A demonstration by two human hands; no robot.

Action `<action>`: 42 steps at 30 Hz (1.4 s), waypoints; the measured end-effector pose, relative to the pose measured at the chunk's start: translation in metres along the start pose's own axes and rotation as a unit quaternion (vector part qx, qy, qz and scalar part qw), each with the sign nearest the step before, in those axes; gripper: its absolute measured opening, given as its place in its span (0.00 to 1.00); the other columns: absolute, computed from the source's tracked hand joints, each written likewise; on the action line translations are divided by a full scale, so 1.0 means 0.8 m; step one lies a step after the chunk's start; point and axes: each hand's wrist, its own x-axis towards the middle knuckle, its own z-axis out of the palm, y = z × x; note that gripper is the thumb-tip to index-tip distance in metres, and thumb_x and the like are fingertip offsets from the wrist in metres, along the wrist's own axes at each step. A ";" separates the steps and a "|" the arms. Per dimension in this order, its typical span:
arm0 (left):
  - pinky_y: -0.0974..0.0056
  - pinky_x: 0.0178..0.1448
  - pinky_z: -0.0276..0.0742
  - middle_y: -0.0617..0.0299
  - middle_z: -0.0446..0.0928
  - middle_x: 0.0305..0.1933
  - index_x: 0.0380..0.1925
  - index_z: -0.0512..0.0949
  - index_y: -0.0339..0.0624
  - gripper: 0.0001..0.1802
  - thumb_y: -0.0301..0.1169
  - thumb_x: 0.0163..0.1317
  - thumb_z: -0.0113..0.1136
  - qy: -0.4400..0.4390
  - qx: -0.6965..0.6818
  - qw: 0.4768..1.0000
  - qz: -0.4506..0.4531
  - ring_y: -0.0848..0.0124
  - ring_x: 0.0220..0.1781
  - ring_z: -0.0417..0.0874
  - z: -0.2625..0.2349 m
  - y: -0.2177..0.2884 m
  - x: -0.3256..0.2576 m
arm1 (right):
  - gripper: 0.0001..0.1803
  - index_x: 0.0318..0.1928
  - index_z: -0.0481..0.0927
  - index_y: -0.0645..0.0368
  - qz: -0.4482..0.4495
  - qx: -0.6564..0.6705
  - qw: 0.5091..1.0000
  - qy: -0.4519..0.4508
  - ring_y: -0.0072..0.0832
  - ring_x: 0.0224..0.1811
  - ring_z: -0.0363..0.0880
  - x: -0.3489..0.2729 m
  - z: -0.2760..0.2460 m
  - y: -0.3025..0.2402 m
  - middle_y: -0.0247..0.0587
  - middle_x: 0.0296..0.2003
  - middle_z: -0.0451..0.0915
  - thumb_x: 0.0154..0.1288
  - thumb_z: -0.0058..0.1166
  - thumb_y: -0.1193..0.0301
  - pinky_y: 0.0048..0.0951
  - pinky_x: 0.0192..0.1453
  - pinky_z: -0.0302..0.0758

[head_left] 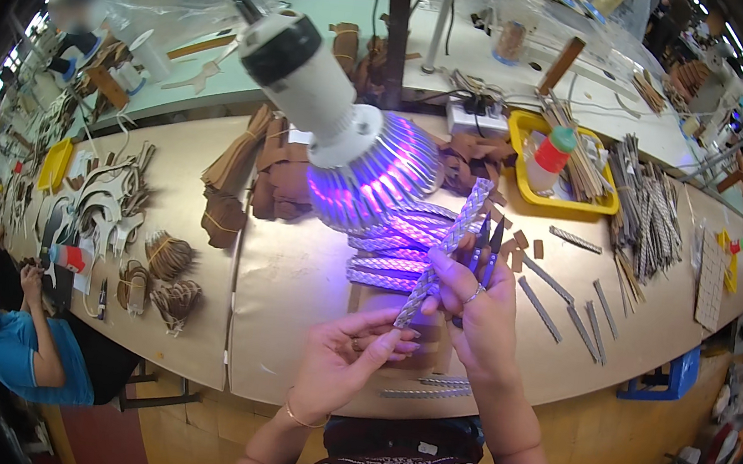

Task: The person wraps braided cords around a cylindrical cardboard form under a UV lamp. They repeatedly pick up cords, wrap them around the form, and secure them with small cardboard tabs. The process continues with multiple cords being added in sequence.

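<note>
A grey braided strap [464, 220] slants up over the table in front of me, held in both hands. My left hand [343, 357] pinches its lower end between thumb and fingers. Higher up, my right hand [480, 322] grips the strap with the thumb laid along it. Two dark, slim, pointed prongs [494, 246] also stick up from the right hand's fingers; whether they form one tool I cannot tell. Just behind the strap lies a stack of braided straps [385, 270], lit purple by a lamp [370, 168] that hides part of it.
Right of my hands lie loose braided strips [541, 308] and a yellow tray [563, 202] holding a red bottle with a green cap [555, 152]. Brown strip bundles [231, 175] stand behind. At the left, a person in blue [32, 358] sits by more bundles [169, 255].
</note>
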 end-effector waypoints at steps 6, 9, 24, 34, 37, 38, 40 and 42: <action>0.63 0.46 0.84 0.45 0.82 0.41 0.50 0.76 0.28 0.14 0.24 0.68 0.53 0.041 -0.031 0.999 0.014 0.64 0.40 0.86 -0.013 -0.003 0.017 | 0.11 0.45 0.73 0.58 0.040 0.023 0.999 0.018 0.12 0.24 0.70 0.012 0.020 0.009 0.29 0.30 0.73 0.64 0.58 0.78 0.22 0.30 0.82; 0.63 0.46 0.84 0.46 0.82 0.39 0.48 0.77 0.28 0.12 0.23 0.67 0.53 0.046 -0.034 0.998 0.005 0.63 0.39 0.86 -0.022 -0.002 0.014 | 0.11 0.45 0.73 0.57 0.085 0.021 0.996 -0.015 0.12 0.23 0.69 0.019 0.023 0.011 0.28 0.30 0.73 0.64 0.59 0.76 0.22 0.30 0.82; 0.62 0.51 0.83 0.44 0.82 0.42 0.50 0.76 0.26 0.13 0.22 0.68 0.53 0.047 -0.078 0.995 -0.038 0.62 0.44 0.85 -0.058 -0.019 -0.047 | 0.13 0.46 0.73 0.55 0.230 -0.026 0.972 -0.032 0.09 0.16 0.60 -0.003 0.038 0.028 0.26 0.25 0.70 0.63 0.58 0.78 0.20 0.25 0.77; 0.63 0.51 0.82 0.46 0.82 0.45 0.52 0.75 0.27 0.15 0.24 0.69 0.52 0.022 -0.062 0.997 -0.035 0.64 0.44 0.85 -0.058 -0.009 -0.034 | 0.12 0.45 0.73 0.55 0.217 0.001 0.975 -0.034 0.11 0.18 0.62 0.000 0.028 0.021 0.24 0.24 0.69 0.63 0.60 0.77 0.23 0.28 0.80; 0.65 0.47 0.82 0.46 0.81 0.45 0.53 0.74 0.27 0.16 0.26 0.70 0.52 0.032 -0.068 0.997 -0.035 0.65 0.42 0.85 -0.056 -0.006 -0.023 | 0.08 0.42 0.74 0.56 0.172 -0.006 0.985 -0.004 0.10 0.15 0.57 0.003 0.029 0.019 0.23 0.22 0.67 0.63 0.58 0.77 0.21 0.25 0.76; 0.66 0.44 0.82 0.48 0.82 0.43 0.51 0.75 0.28 0.14 0.27 0.70 0.52 0.042 -0.079 0.995 -0.041 0.66 0.41 0.85 -0.056 -0.005 -0.017 | 0.07 0.40 0.75 0.56 0.148 -0.005 0.989 -0.012 0.10 0.14 0.55 0.004 0.029 0.018 0.23 0.21 0.66 0.63 0.57 0.77 0.21 0.24 0.75; 0.67 0.37 0.82 0.51 0.82 0.40 0.46 0.77 0.30 0.12 0.28 0.69 0.53 0.049 -0.116 0.992 -0.020 0.67 0.38 0.85 -0.057 -0.003 -0.001 | 0.05 0.38 0.74 0.56 0.140 0.008 0.990 -0.015 0.11 0.15 0.55 0.009 0.026 0.012 0.23 0.21 0.65 0.64 0.56 0.77 0.20 0.24 0.74; 0.68 0.35 0.80 0.51 0.82 0.41 0.46 0.77 0.31 0.12 0.29 0.70 0.53 0.033 -0.141 0.989 -0.029 0.68 0.37 0.85 -0.061 0.001 0.017 | 0.04 0.37 0.74 0.56 0.126 0.026 0.992 0.000 0.11 0.15 0.55 0.014 0.023 0.008 0.23 0.21 0.65 0.64 0.56 0.77 0.20 0.24 0.73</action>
